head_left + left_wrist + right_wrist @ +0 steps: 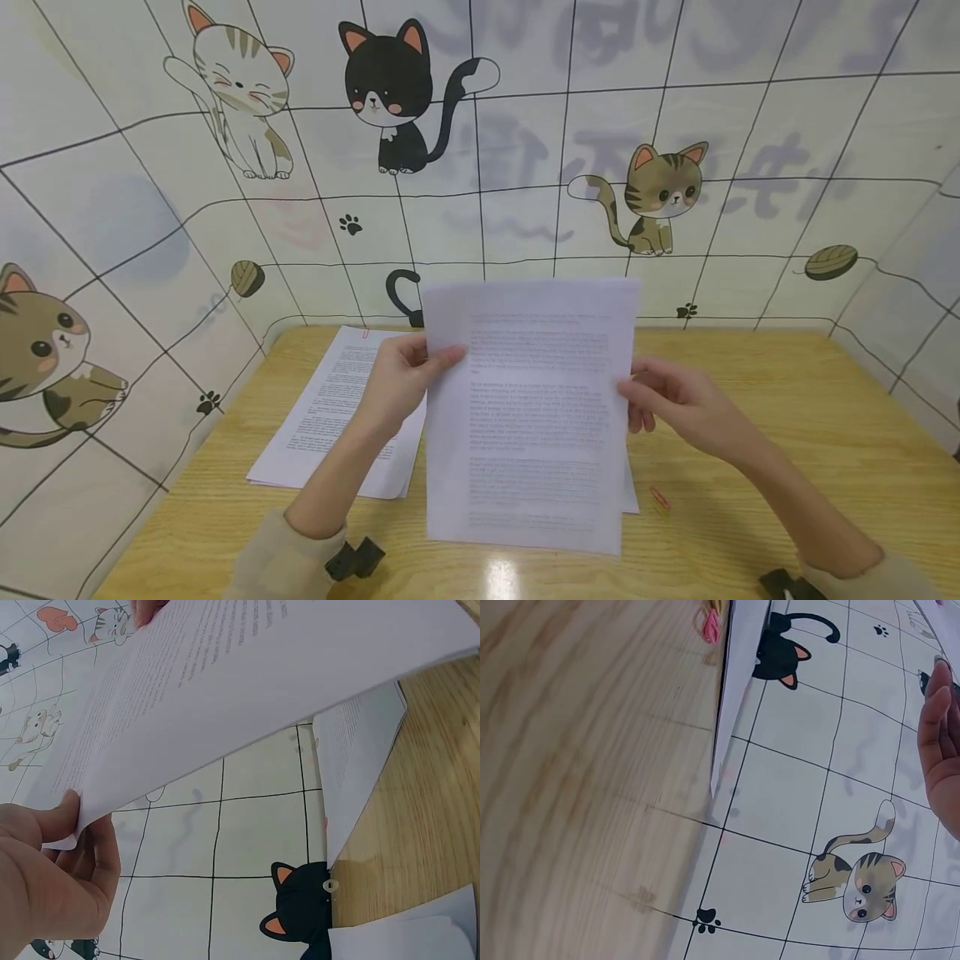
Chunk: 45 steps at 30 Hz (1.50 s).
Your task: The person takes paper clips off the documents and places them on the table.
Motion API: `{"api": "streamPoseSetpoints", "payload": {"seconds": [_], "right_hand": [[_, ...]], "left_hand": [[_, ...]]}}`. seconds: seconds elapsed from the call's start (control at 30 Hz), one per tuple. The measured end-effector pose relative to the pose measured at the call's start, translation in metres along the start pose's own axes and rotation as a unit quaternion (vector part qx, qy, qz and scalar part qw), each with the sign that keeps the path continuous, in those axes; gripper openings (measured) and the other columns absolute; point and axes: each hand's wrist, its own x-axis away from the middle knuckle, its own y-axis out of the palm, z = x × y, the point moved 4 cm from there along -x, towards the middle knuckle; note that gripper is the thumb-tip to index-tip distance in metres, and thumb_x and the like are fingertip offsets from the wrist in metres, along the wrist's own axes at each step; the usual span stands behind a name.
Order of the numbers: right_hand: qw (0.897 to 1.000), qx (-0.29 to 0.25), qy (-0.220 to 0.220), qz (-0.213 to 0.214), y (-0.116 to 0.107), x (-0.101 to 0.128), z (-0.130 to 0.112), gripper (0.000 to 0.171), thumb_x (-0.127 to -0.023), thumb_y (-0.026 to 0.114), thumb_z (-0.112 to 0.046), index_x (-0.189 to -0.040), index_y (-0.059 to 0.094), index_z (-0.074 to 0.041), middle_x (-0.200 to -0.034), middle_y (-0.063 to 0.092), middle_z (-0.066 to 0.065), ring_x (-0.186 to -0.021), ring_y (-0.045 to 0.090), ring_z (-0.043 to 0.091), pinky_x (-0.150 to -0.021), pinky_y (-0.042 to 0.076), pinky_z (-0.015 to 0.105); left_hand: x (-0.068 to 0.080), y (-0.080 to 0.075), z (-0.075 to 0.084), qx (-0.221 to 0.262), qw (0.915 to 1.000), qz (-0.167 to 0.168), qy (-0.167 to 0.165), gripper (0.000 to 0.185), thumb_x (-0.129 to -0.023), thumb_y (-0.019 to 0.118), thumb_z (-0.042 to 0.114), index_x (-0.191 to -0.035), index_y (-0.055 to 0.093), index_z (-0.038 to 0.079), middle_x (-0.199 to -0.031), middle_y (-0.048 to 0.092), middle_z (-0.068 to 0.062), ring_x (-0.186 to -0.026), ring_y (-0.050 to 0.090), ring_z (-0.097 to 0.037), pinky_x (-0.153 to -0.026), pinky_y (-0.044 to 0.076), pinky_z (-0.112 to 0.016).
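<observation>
Here you have a printed sheet of paper (528, 412) lifted upright over the wooden table (787, 433), your left hand (401, 379) pinching its left edge with the thumb on the front, while your right hand (686, 404) meets the right edge with fingers loosely spread, though whether they actually pinch it I cannot tell. Judging by its look, the sheet is light, thin and floppy, quick to crease or slip, so hold it at both side edges as now. Its lines of print are too blurred to read, as are those on the stack of pages (337, 408) lying flat on the table at left, and no brand or label shows.
</observation>
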Motion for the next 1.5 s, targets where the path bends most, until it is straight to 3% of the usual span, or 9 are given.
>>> {"api": "streamPoseSetpoints", "payload": {"seconds": [0.27,0.57,0.9,1.23,1.5], "right_hand": [[0.998,0.028,-0.008,0.058,0.000,-0.003,-0.006,0.018,-0.100,0.053,0.010,-0.107,0.064,-0.003,-0.066,0.060,0.006,-0.049,0.053,0.018,-0.041,0.044,0.028],[0.987,0.082,0.002,0.141,-0.006,0.000,-0.014,0.015,-0.099,0.056,0.007,-0.109,0.066,0.001,-0.063,0.059,0.001,-0.042,0.048,0.012,-0.034,0.039,0.026],[0.981,0.099,-0.003,0.167,-0.019,0.005,-0.014,0.014,-0.098,0.057,0.010,-0.107,0.065,0.002,-0.062,0.057,0.002,-0.041,0.047,0.013,-0.035,0.038,0.028],[0.971,0.133,0.006,0.196,-0.039,0.016,-0.012,0.013,-0.098,0.057,0.010,-0.105,0.065,0.003,-0.069,0.063,0.002,-0.042,0.047,0.012,-0.035,0.035,0.030],[0.969,0.152,0.011,0.196,-0.050,0.017,-0.008,0.012,-0.097,0.059,0.009,-0.104,0.065,0.002,-0.069,0.064,0.002,-0.043,0.049,0.012,-0.036,0.036,0.028]], "left_hand": [[0.001,0.001,0.002,0.016,0.9999,0.003,0.005,0.025,-0.094,0.073,0.011,-0.115,0.071,-0.002,-0.096,0.075,-0.012,-0.081,0.072,-0.020,-0.070,0.056,-0.028],[0.002,0.009,0.003,0.030,0.9988,-0.027,0.028,0.026,-0.097,0.069,0.011,-0.120,0.068,-0.001,-0.098,0.075,-0.013,-0.083,0.072,-0.021,-0.069,0.057,-0.029],[0.002,0.016,0.001,0.018,0.9955,-0.083,0.042,0.026,-0.098,0.067,0.013,-0.121,0.068,0.000,-0.100,0.075,-0.013,-0.080,0.071,-0.023,-0.066,0.057,-0.032],[0.004,0.025,0.000,0.008,0.9927,-0.113,0.041,0.012,-0.095,0.070,0.006,-0.103,0.072,-0.003,-0.080,0.069,-0.010,-0.062,0.062,-0.018,-0.065,0.059,-0.032],[0.001,0.035,0.000,0.004,0.9951,-0.094,0.033,0.013,-0.094,0.072,0.008,-0.101,0.073,-0.003,-0.077,0.070,-0.010,-0.060,0.064,-0.019,-0.065,0.060,-0.035]]}}
